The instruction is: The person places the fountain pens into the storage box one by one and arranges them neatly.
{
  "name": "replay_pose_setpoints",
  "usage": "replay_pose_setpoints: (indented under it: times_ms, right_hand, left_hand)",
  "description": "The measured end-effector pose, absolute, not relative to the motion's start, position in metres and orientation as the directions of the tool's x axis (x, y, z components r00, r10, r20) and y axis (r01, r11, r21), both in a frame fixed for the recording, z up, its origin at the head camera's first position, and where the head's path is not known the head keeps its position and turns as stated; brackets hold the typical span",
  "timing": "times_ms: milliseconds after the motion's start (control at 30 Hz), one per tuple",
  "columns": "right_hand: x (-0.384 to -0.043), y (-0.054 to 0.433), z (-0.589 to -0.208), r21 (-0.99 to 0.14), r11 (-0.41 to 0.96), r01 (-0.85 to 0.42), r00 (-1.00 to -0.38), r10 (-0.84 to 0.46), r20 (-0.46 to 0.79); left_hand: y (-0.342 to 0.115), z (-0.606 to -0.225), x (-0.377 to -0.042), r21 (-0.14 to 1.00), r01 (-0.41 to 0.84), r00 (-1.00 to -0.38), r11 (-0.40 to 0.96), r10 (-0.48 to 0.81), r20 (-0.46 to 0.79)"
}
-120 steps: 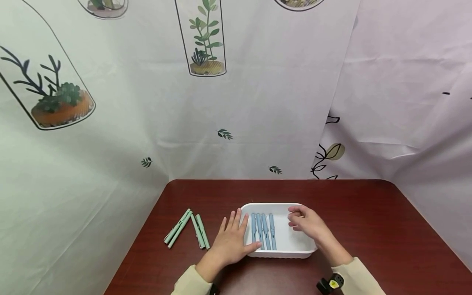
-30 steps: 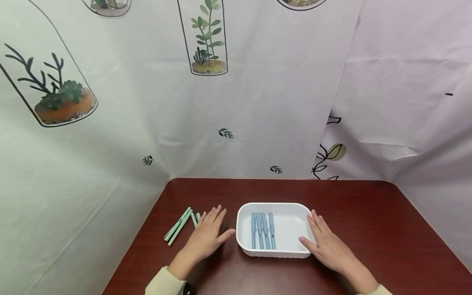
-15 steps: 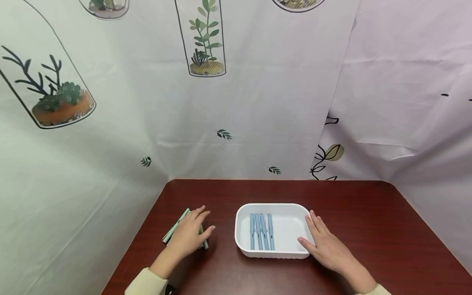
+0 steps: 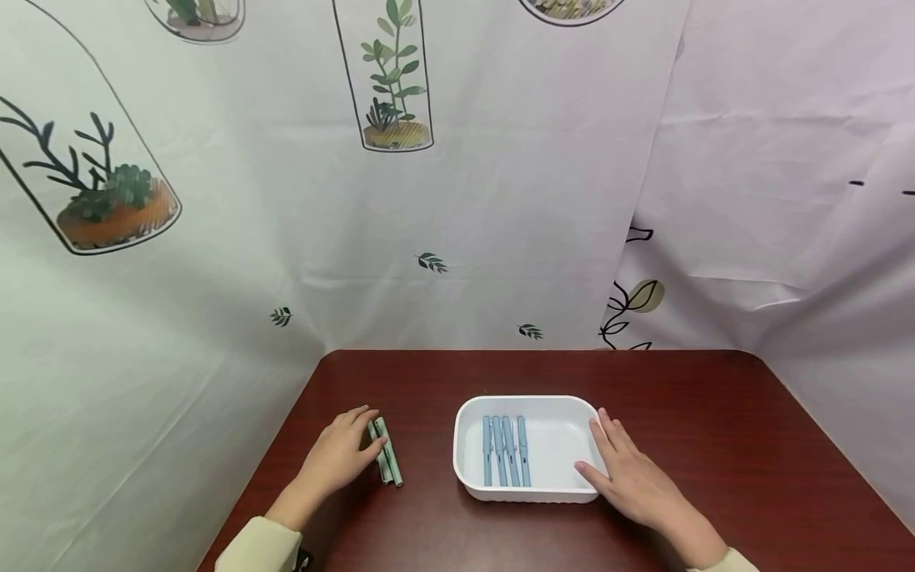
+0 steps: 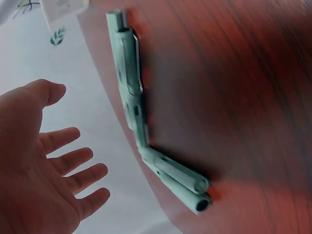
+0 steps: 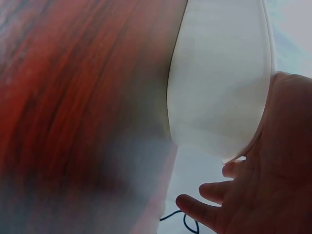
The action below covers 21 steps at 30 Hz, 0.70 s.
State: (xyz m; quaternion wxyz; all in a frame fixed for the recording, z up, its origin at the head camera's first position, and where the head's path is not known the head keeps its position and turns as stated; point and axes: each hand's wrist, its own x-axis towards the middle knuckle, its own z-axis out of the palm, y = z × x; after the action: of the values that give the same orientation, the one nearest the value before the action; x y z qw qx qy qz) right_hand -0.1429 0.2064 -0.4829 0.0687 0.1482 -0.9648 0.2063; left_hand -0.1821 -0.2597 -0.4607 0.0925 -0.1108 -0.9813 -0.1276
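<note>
My left hand hovers at the left over light-green pens, its fingers relaxed and apart and nothing in its grasp. Two green pens show at its right side in the head view; the other pair is hidden under the hand. The left wrist view shows both pairs, one pair upper and another pair lower, with the palm beside them. My right hand rests with straight fingers against the right rim of a white tray. Several light-blue pens lie side by side in the tray's left half.
The dark red-brown wooden table has rounded far corners. Behind it hangs a white cloth printed with plants. The tray's white side wall fills much of the right wrist view.
My left hand has left the tray's left side and moved leftward over the green pens. My right hand, over the tray's inside earlier, has come down to its right rim and stayed.
</note>
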Motion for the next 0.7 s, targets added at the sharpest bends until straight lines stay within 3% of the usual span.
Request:
replay_pose_setpoints:
  times_ms: [700]
  right_hand:
    - [-0.142, 0.206, -0.481, -0.371, 0.875, -0.313, -0.948, -0.261, 0.184]
  left_hand:
    - [-0.31, -0.473, -0.193, 0.329, 0.082, -0.994, 0.941, 0.051, 0.1]
